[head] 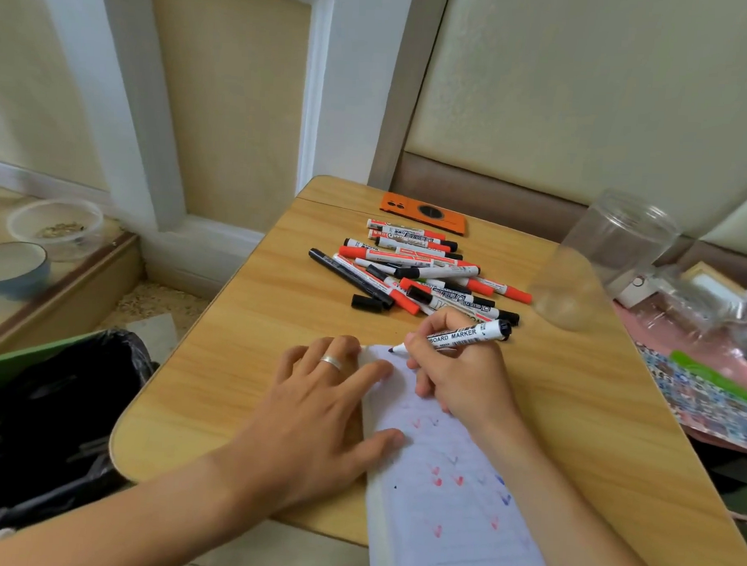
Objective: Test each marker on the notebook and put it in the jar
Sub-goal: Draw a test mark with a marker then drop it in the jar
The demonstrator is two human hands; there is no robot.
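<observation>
A black whiteboard marker point(468, 335), uncapped, meets the top edge of the notebook point(444, 491) near the middle of the wooden surface point(241, 320), its tip on or just above the paper; which cannot be told. The right hand point(457, 372) pinches the barrel low, close to the nib, fingers curled round it in a writing grip, the butt end pointing toward the right edge. The marker looks light, stiff and smooth-sided, so a hold near the tip seems best for steering the stroke, while a grasp at mid-barrel would likely serve better for carrying it to the jar. The left hand point(327, 409), a ring on one finger, lies flat with straight fingers pressing the thin, floppy page at its left edge; the page already bears red, blue and dark tick marks. Behind the hands, toward the far edge, a heap of red and black markers point(411, 267) lies crisscrossed, a loose black cap point(366, 303) just beside it; those round barrels may roll if nudged. The clear plastic jar point(599, 258) stands near the right edge, apparently empty and probably light enough to tip. An orange phone point(424, 212) rests at the far edge, and a bin lined with a black bag point(57, 418) sits below the left edge.
</observation>
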